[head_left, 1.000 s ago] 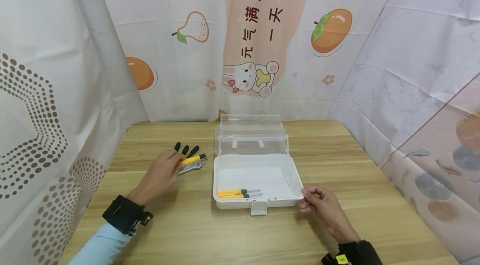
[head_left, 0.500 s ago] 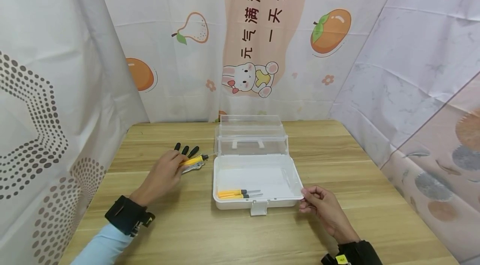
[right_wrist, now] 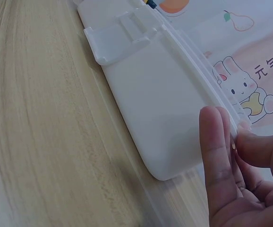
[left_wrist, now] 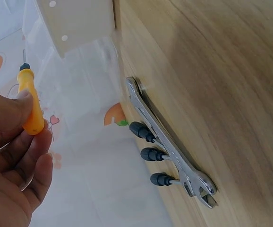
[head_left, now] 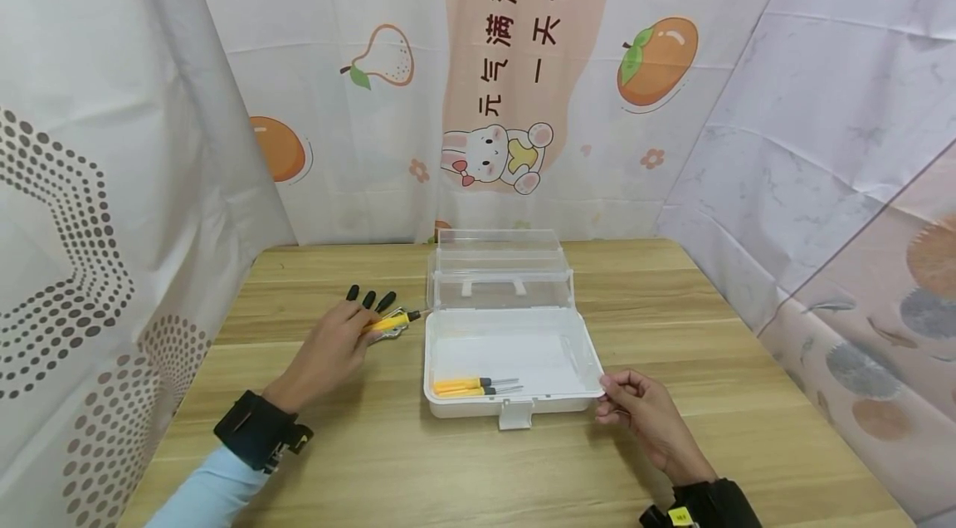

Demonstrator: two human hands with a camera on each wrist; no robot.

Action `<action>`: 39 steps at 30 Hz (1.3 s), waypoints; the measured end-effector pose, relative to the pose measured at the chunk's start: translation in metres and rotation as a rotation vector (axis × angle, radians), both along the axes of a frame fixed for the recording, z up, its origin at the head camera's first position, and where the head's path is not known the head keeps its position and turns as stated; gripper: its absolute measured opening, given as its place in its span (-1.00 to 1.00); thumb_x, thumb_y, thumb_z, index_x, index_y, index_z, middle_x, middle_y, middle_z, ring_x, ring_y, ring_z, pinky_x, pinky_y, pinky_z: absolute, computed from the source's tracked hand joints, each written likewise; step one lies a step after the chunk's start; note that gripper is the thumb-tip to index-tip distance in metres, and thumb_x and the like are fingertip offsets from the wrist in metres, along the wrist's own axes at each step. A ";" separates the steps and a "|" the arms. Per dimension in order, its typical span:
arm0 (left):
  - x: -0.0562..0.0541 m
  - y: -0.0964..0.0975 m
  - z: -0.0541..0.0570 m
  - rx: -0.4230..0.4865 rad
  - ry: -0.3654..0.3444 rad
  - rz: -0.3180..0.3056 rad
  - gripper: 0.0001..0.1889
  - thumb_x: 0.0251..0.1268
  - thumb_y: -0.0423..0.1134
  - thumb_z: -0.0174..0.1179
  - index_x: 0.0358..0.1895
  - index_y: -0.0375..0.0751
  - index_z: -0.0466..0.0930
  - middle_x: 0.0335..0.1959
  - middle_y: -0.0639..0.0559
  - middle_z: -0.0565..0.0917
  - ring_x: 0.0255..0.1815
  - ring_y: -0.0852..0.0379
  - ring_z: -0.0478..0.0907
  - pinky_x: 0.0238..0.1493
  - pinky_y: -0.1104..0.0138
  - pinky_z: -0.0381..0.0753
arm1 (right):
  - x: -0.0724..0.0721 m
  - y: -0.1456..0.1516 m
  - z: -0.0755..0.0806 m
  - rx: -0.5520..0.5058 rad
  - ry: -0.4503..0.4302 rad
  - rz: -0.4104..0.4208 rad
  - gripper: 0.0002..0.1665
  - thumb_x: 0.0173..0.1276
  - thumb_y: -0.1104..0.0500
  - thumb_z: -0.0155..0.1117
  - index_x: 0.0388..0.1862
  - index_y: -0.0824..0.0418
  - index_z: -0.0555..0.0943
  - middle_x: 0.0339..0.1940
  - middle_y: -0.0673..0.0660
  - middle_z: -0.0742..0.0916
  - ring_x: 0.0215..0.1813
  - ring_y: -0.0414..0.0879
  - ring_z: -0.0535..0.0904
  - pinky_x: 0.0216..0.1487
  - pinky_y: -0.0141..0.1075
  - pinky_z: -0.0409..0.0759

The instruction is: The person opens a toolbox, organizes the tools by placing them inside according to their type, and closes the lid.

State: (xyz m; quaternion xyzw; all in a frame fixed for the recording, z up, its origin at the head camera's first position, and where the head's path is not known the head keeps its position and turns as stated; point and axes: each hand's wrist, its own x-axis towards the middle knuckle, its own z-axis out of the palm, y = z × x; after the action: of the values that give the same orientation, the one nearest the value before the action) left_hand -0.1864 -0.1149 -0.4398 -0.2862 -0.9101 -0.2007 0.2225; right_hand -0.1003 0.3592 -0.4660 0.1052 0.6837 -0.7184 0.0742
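Note:
My left hand point(head_left: 329, 349) pinches a yellow screwdriver point(left_wrist: 34, 120) by its handle between thumb and fingers. Its shaft points toward the left side of a white plastic toolbox point(head_left: 556, 405). On the table just beyond that hand lie silver wrenches point(left_wrist: 167, 142), partly covered in the head view, and three screwdrivers with black handles point(left_wrist: 151, 154). My right hand point(head_left: 646, 420) grips the toolbox rim at its front right corner, thumb on the rim and fingers against the outer wall. Yellow-handled screwdrivers point(head_left: 457, 384) lie inside along the front wall.
The toolbox's clear lid point(head_left: 504, 266) stands raised at the back, and its white latch point(head_left: 515, 415) hangs at the front. A printed curtain point(head_left: 336, 146) rises behind the wooden table point(head_left: 418, 470) and closes in both sides.
The left hand has moved slightly right with the yellow screwdriver, whose tip is nearer the toolbox. The right hand keeps its grip at the corner.

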 end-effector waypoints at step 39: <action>0.002 0.023 0.001 -0.030 -0.017 -0.032 -0.78 0.26 -0.32 0.47 -0.07 -0.27 0.73 -0.20 0.02 0.62 -0.20 0.10 0.47 -0.18 0.26 0.55 | -0.001 0.000 0.001 0.001 -0.018 -0.002 -0.74 0.56 0.22 0.24 -0.01 0.42 0.50 -0.34 0.14 0.72 -0.37 -0.11 0.71 -0.19 -0.22 0.74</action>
State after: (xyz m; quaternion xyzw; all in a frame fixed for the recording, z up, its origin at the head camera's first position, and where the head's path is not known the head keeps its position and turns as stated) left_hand -0.1840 -0.0915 -0.4386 -0.3022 -0.9102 -0.1929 0.2073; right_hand -0.1012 0.3597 -0.4645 0.1123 0.6832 -0.7172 0.0795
